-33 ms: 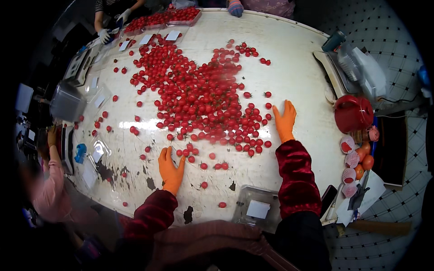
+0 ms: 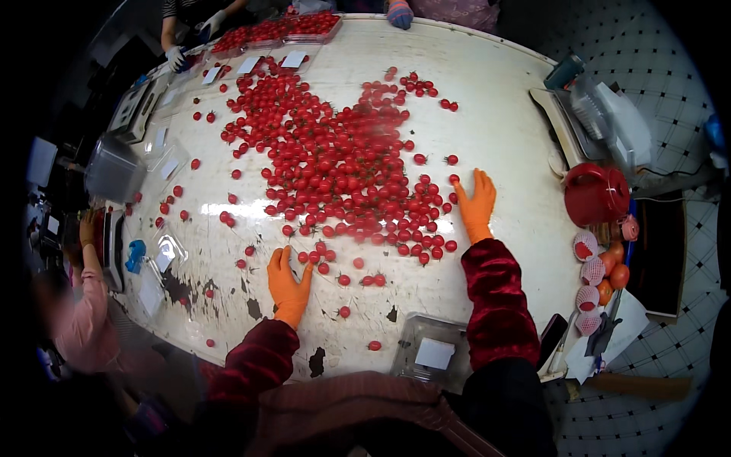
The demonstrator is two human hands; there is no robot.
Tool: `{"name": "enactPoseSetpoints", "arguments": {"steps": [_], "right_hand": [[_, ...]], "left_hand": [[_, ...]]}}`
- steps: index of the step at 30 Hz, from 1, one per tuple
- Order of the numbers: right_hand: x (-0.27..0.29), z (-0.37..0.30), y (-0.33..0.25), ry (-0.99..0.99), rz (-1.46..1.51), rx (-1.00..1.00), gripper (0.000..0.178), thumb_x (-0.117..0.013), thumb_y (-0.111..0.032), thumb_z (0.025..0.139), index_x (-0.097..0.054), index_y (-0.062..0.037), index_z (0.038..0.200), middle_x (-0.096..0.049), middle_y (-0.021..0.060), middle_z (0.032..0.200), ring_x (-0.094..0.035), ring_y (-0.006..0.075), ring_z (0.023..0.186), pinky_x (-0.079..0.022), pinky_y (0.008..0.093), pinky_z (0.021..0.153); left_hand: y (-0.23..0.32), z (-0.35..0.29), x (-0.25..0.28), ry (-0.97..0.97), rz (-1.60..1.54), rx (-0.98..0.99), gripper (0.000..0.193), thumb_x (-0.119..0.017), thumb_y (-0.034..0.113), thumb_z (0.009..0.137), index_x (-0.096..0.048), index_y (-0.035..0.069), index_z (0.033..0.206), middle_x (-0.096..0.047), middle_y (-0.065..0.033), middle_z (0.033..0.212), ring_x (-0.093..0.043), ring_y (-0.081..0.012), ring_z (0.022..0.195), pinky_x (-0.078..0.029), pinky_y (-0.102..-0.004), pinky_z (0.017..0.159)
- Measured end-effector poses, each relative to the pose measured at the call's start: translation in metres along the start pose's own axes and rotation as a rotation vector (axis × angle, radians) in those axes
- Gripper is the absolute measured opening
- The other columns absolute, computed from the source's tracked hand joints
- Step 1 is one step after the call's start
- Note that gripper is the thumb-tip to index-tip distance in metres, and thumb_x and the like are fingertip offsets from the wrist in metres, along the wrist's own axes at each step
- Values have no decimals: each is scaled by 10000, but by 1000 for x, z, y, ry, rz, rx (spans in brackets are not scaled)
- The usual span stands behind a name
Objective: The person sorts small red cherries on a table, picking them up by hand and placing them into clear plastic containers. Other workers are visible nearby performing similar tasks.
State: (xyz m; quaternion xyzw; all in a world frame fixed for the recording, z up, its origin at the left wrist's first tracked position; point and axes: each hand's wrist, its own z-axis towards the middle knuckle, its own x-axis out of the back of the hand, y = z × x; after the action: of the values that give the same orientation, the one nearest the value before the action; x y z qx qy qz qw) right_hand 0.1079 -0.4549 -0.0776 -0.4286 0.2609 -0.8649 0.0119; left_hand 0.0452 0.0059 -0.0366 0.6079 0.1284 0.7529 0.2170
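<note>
A broad heap of cherry tomatoes (image 2: 335, 156) covers the middle of the white table (image 2: 487, 99). My left hand (image 2: 289, 291), in an orange glove, rests at the near left of the heap. Its thumb stands apart from the fingers, beside a few loose tomatoes, and it holds nothing. At the heap's right edge is my right hand (image 2: 477, 209), also gloved in orange, open with the fingers stretched away from me. A single tomato (image 2: 454, 179) lies close to its fingertips. Just left of my right forearm is a clear plastic box (image 2: 411, 343) with a white label.
Filled tomato boxes (image 2: 312, 30) stand at the far left, near a co-worker's gloved hands (image 2: 175, 59). Another person's gloved hand (image 2: 400, 14) is at the far edge. A red jug (image 2: 595, 194), larger tomatoes (image 2: 618, 276) and a phone (image 2: 553, 339) line the right side. Scales (image 2: 135, 112) stand left.
My right hand has shifted very slightly left, closer to the tomatoes at the heap's edge. My left hand stays in place.
</note>
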Motion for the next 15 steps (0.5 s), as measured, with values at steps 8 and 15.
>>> {"name": "enactPoseSetpoints", "arguments": {"steps": [8, 15], "right_hand": [[-62, 10, -181, -255, 273, 40, 708, -686, -459, 843, -483, -26, 1364, -424, 281, 1401, -382, 438, 1282, -312, 498, 1074], [100, 31, -227, -570, 830, 25, 581, -716, -334, 854, -556, -13, 1311, -566, 164, 1318, -554, 301, 1190, -433, 391, 996]], "left_hand": [[1, 3, 2, 16, -17, -8, 627, -750, 305, 812, -507, 17, 1314, -491, -205, 1313, -491, -384, 1158, -423, -430, 971], [-1, -1, 7, 19, -14, 15, 629, -733, 323, 820, -499, 19, 1318, -490, -201, 1313, -503, -388, 1117, -435, -434, 948]]}}
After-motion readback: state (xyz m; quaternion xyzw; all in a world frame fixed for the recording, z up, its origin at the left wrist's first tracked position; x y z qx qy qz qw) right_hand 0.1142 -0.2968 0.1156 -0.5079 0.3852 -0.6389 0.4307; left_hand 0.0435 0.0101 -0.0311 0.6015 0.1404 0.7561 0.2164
